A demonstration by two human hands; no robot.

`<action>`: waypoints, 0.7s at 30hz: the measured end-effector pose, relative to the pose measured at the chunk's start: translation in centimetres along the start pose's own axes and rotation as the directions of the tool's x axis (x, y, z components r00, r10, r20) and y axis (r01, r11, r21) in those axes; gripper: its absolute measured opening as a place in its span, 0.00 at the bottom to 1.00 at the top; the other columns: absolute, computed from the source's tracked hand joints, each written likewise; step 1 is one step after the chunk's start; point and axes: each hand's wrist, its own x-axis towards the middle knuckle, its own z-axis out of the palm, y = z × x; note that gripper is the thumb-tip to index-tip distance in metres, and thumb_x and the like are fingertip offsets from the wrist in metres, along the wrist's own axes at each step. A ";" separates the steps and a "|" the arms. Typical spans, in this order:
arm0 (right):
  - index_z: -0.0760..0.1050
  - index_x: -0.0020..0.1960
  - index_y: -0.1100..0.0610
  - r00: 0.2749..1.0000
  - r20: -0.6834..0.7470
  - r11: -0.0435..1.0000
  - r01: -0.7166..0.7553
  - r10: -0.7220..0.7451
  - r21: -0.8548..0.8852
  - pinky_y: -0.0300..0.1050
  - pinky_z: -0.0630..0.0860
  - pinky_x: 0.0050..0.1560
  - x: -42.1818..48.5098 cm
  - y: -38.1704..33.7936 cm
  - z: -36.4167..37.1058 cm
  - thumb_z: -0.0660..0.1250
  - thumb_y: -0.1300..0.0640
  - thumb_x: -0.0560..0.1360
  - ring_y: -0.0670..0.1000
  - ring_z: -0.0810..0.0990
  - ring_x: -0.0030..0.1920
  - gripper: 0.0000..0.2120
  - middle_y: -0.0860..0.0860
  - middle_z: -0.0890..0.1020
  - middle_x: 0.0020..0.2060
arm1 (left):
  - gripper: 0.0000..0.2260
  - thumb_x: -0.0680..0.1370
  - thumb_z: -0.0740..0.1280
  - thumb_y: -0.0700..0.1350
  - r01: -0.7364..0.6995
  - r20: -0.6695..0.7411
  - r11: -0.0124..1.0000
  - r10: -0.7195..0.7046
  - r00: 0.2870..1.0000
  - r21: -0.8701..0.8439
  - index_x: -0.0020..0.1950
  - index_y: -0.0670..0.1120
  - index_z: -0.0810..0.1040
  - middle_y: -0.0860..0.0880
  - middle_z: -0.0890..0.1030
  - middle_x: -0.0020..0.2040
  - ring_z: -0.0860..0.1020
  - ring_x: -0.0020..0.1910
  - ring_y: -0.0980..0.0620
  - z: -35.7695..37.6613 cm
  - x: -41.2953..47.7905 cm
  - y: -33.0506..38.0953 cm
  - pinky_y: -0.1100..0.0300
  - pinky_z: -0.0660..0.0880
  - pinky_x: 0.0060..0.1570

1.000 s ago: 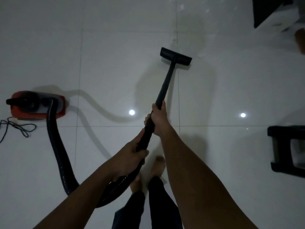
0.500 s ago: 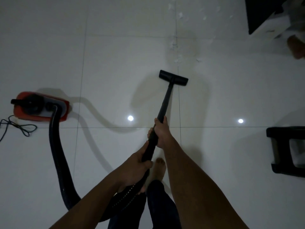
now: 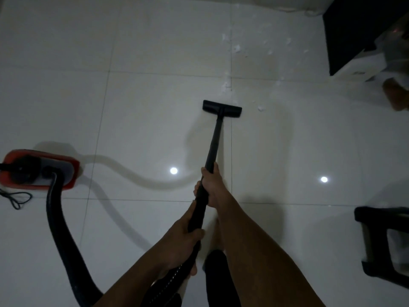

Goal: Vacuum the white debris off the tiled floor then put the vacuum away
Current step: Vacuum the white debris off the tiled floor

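Note:
I hold a black vacuum wand (image 3: 214,142) with both hands. My right hand (image 3: 213,187) grips it higher up the tube, my left hand (image 3: 182,244) lower down where the ribbed hose begins. The flat black floor nozzle (image 3: 222,109) rests on the white tiles, straddling a grout line. White debris (image 3: 236,48) lies scattered beyond the nozzle, with one crumb (image 3: 261,108) just to its right and a clump (image 3: 226,84) on the grout line ahead. The red vacuum body (image 3: 38,171) sits at the left, joined by a thick black hose (image 3: 58,229).
A black power cord (image 3: 15,199) loops beside the vacuum body. A black stool or frame (image 3: 380,240) stands at the right edge. A dark cabinet (image 3: 347,29) and a white box (image 3: 358,65) are at the top right. My legs and bare feet are below the wand.
The nozzle has been pulled back toward me, away from the debris. The view has tilted so more scattered debris shows at the top. Both hands keep their grip.

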 end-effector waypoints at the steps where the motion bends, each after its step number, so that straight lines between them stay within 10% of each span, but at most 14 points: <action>1: 0.56 0.78 0.36 1.000 0.008 1.000 -0.005 0.005 -0.011 0.44 0.75 0.29 0.6 -1.0 -0.3 0.61 0.54 0.84 0.49 0.72 0.25 0.27 0.52 0.70 0.27 | 0.35 0.81 0.59 0.38 0.001 -0.005 1.000 -0.001 1.000 -0.016 0.74 0.73 0.50 0.36 0.76 0.42 0.76 0.34 0.46 0.2 0.7 1.0 0.55 0.78 0.33; 21: 0.55 0.79 0.36 0.997 0.080 0.994 -0.007 0.016 -0.113 0.45 0.78 0.32 9.3 -18.8 -0.7 0.61 0.54 0.84 0.50 0.74 0.29 0.28 0.54 0.73 0.35 | 0.34 0.82 0.58 0.37 0.007 -0.082 0.996 -0.014 0.997 -0.088 0.74 0.71 0.52 0.45 0.76 0.33 0.74 0.24 0.54 -1.7 12.8 15.3 0.60 0.74 0.26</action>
